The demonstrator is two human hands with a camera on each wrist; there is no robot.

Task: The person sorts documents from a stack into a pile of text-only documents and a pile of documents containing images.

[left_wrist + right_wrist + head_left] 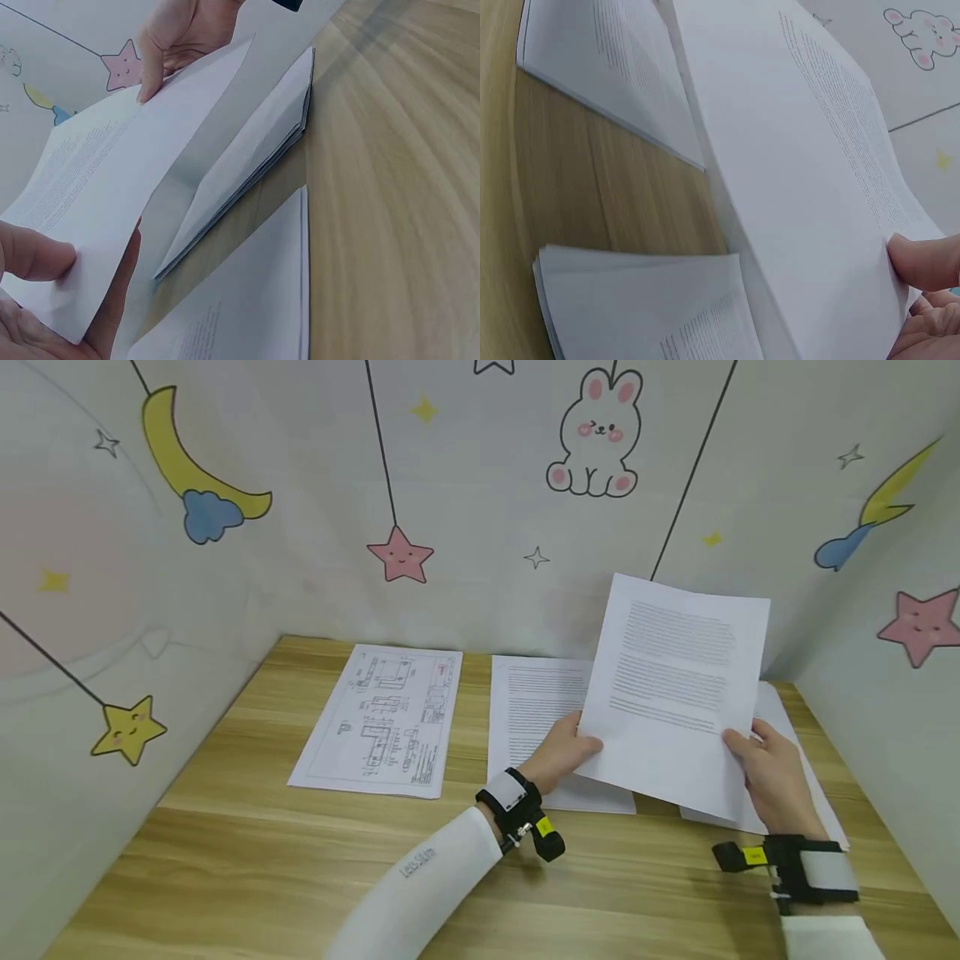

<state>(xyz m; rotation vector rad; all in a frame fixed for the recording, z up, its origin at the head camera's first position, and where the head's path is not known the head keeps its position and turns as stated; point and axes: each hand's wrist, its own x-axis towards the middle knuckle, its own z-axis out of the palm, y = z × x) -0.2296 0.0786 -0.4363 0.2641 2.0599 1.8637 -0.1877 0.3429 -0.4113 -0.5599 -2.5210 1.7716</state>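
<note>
A sheet of printed paper [667, 693] is held up, tilted, above the table, with text on its upper part and a blank lower part. My left hand [558, 752] pinches its lower left edge, thumb on the front, as the left wrist view also shows. On the opposite edge my right hand [776, 772] pinches the paper between thumb and fingers. Beneath it lie a middle stack of printed pages [517, 710] and a right stack [787, 752], both partly covered by the raised paper in the head view.
To the left lies a stack of technical drawings [382, 718] on the wooden table [262, 860]. A white cloth wall [465, 460] with cartoon figures rises behind and at both sides. In the right wrist view, the right stack [630, 300] has slightly uneven edges.
</note>
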